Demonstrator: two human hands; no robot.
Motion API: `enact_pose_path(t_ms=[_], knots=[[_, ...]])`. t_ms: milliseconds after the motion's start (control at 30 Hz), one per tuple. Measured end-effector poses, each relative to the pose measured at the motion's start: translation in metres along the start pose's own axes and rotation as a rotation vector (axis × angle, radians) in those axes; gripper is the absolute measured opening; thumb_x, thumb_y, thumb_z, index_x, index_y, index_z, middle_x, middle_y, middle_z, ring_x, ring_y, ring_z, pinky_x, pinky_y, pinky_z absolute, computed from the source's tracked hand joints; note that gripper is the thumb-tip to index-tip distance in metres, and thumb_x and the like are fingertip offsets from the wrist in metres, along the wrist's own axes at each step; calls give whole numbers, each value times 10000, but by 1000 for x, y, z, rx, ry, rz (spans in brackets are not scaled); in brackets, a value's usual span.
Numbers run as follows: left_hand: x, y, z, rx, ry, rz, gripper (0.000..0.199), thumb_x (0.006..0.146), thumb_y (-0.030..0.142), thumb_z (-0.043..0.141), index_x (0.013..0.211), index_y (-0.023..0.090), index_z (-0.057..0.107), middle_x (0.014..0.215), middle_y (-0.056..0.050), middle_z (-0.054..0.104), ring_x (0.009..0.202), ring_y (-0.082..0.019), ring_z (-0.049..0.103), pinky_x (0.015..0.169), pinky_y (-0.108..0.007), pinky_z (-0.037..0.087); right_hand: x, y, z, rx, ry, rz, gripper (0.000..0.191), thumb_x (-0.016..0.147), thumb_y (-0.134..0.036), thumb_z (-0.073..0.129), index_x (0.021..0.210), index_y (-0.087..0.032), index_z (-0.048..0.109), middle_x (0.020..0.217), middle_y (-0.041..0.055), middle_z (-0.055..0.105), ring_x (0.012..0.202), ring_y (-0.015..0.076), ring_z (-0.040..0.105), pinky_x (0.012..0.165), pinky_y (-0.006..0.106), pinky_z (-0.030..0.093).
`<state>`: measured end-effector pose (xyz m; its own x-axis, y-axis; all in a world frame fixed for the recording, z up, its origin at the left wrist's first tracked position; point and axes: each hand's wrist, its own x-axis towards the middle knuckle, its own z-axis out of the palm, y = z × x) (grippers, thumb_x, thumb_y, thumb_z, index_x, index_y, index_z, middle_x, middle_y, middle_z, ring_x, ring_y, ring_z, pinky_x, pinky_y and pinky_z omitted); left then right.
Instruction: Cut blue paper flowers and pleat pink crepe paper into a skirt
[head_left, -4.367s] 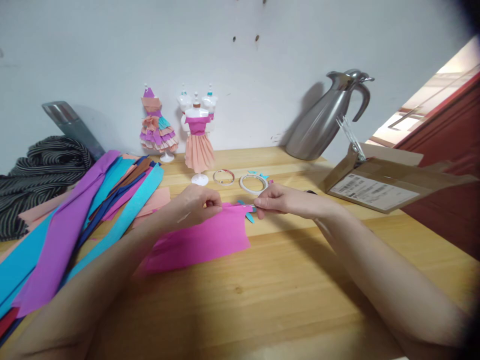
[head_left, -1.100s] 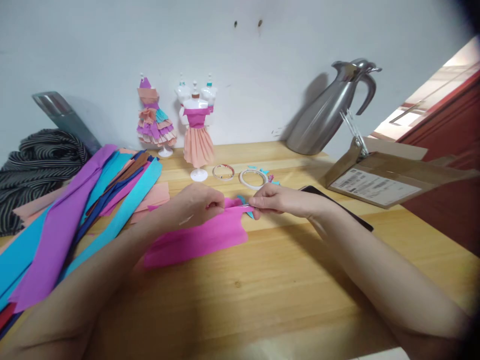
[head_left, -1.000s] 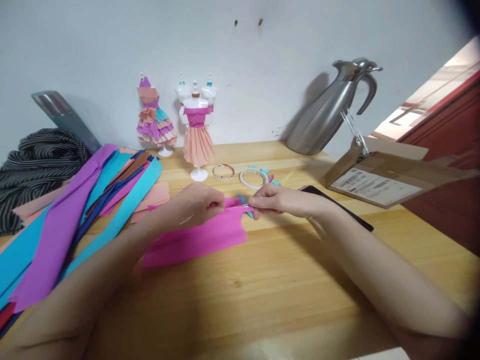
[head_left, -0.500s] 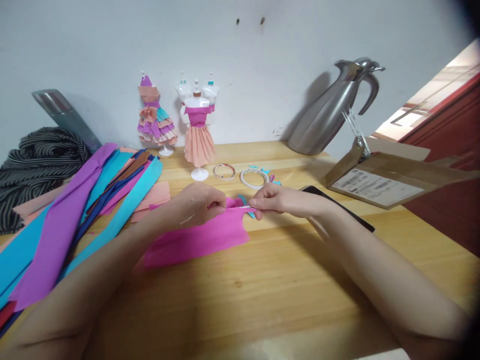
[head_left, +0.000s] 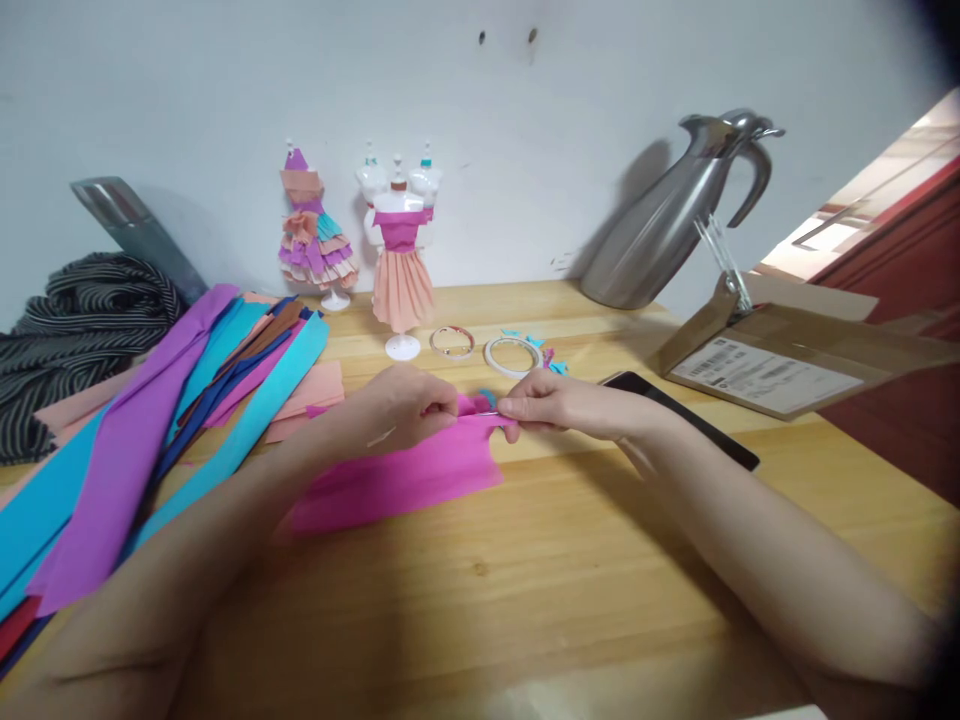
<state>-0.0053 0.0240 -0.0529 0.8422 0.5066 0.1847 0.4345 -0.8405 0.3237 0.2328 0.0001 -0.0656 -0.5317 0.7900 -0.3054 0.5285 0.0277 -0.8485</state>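
Observation:
A bright pink crepe paper sheet (head_left: 405, 480) hangs from between both hands, its lower edge over the wooden table (head_left: 525, 560). My left hand (head_left: 412, 405) pinches its upper edge, fingers curled. My right hand (head_left: 536, 400) grips the right end of that edge between thumb and fingers. A thin, shiny strip or tool runs along the edge between the hands; which of these it is, I cannot tell. Behind the hands stands a small mannequin (head_left: 400, 240) in a pink top and peach pleated skirt.
Coloured paper strips (head_left: 112, 480) and striped cloth (head_left: 90, 320) lie left. A ruffled-dress mannequin (head_left: 315, 240) stands behind. Two tape rings (head_left: 452, 343) (head_left: 491, 360) lie mid-table. A phone (head_left: 690, 425), cardboard box (head_left: 772, 365) and steel jug (head_left: 652, 240) are right.
The view has shifted slightly, so the background things appear a little further right. Both hands keep their grip on the pink paper, with hardly any movement.

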Motion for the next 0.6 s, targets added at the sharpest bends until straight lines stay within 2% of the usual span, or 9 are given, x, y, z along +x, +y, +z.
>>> enact_pose_path(t_ms=[167, 333, 600], knots=[[1, -2, 3, -9, 0, 6, 245, 821, 190, 446, 624, 152, 588, 579, 10, 559, 552, -98, 419, 537, -238, 278, 2, 2, 1, 24, 6, -16, 569, 817, -648, 557, 683, -112, 694, 432, -83, 276, 405, 62, 208, 425, 275, 110], [0, -1, 1, -6, -7, -12, 230, 811, 175, 458, 629, 154, 596, 588, 9, 570, 557, -102, 434, 541, -238, 290, 2, 2, -2, 43, -12, 26, 548, 827, -625, 554, 683, -113, 688, 436, -77, 319, 390, 57, 222, 406, 276, 110], [0, 1, 0, -18, -12, 7, 213, 801, 144, 461, 640, 157, 600, 591, 10, 573, 560, -103, 448, 544, -236, 300, 4, 3, -1, 79, -33, 1, 549, 810, -638, 573, 655, -123, 679, 420, -86, 301, 379, 51, 201, 413, 277, 94]])
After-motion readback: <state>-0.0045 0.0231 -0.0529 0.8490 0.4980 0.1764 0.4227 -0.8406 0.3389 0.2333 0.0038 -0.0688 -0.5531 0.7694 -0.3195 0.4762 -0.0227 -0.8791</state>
